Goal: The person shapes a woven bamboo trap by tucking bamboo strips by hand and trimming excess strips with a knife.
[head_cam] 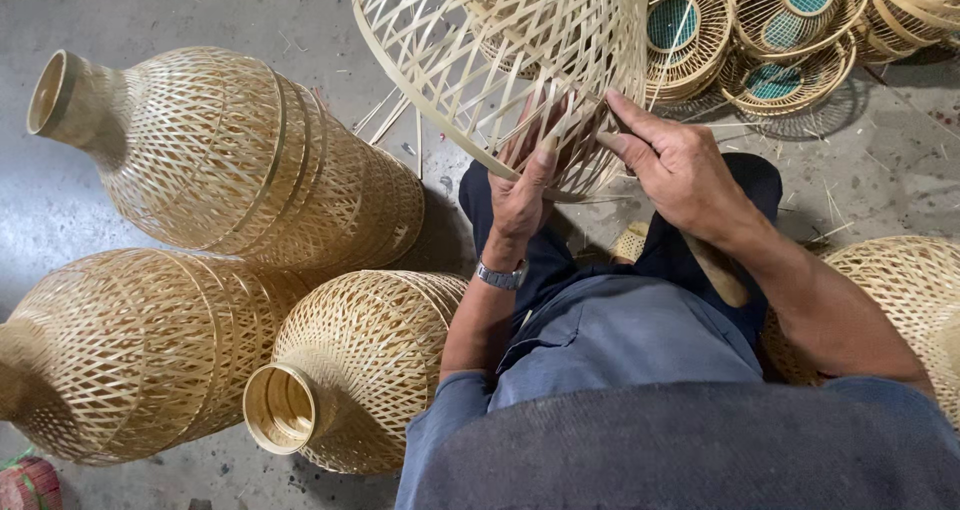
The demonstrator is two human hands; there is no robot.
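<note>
Head view: both hands [600,175] grip woven frame [500,50]; finished baskets [220,150] crowd left.

three finished woven lampshades [225,155], small round baskets [790,30], concrete floor [880,160]

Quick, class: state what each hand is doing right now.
Left hand: closed on the rim of the open-weave bamboo frame.
Right hand: fingers pinching the frame's loose strips; a wooden handle shows beneath the wrist.

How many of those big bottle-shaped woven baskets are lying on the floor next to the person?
3 lie to the left: one at upper left, one at lower left, one by the knee. A partly cropped woven piece at the right edge may be another.
</note>
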